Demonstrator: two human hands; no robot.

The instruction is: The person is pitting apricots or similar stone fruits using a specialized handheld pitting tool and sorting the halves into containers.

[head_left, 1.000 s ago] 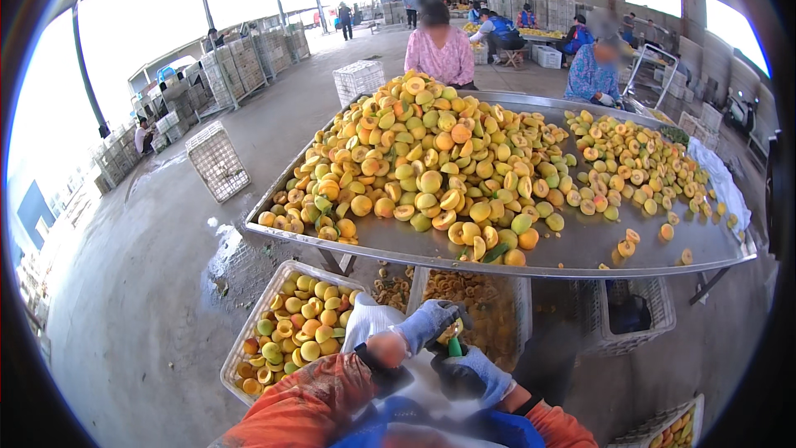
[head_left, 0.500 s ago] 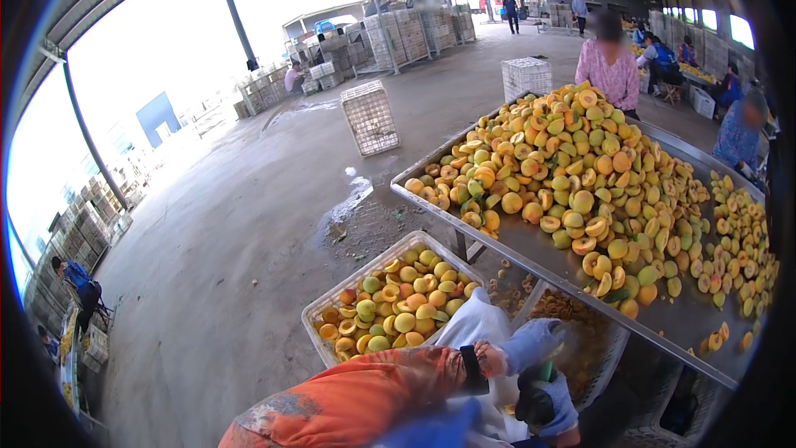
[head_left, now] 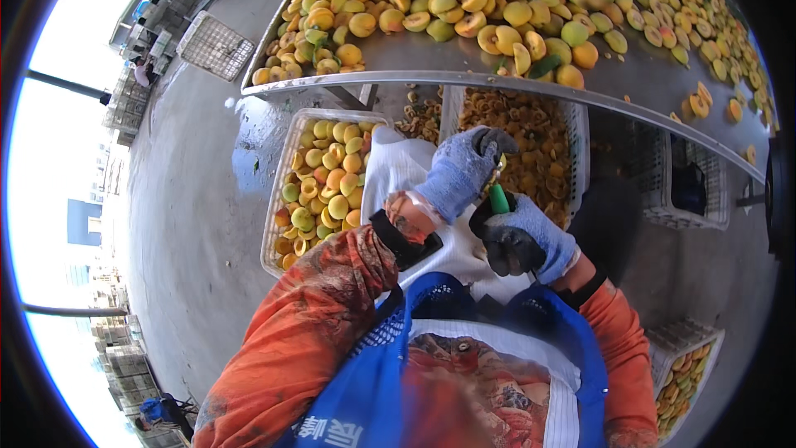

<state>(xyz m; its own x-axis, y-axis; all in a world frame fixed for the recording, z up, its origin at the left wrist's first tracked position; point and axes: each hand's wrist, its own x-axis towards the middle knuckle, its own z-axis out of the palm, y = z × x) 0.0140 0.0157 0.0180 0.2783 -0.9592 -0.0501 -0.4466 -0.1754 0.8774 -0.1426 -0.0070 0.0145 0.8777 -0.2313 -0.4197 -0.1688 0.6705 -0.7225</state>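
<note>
Head view: both hands are seen near the middle, gloved in blue-grey knit with dark coated fingers, held close together above a white cloth (head_left: pixel 398 170) spread at the lap. A tool with a short, bright green handle (head_left: pixel 498 199) is gripped by the right hand (head_left: pixel 531 236), fingers closed about it, handle tip pointed up toward the other glove. The left hand (head_left: pixel 463 172) is bent over just above, its fingers curled narrowly; a small yellow piece (head_left: pixel 501 164) is noted at the fingertips, mostly hidden, and whether it is gripped cannot be told. Forearms covered by stained orange sleeves (head_left: pixel 290 323); a bright blue apron (head_left: pixel 356 390) worn at the front. Left of the cloth, a white plastic crate (head_left: pixel 269 232) is filled with yellow-orange fruit (head_left: pixel 332 187), whole and halved. Beyond the hands, small brown-orange scraps (head_left: pixel 539 141) are held in a second pale crate (head_left: pixel 579 158), partly under a grey metal counter (head_left: pixel 580 95), on which a large heap of yellow fruit halves (head_left: pixel 464 0) is spread. At lower right, more fruit (head_left: pixel 686 373) is contained in another slatted crate (head_left: pixel 663 357).
</note>
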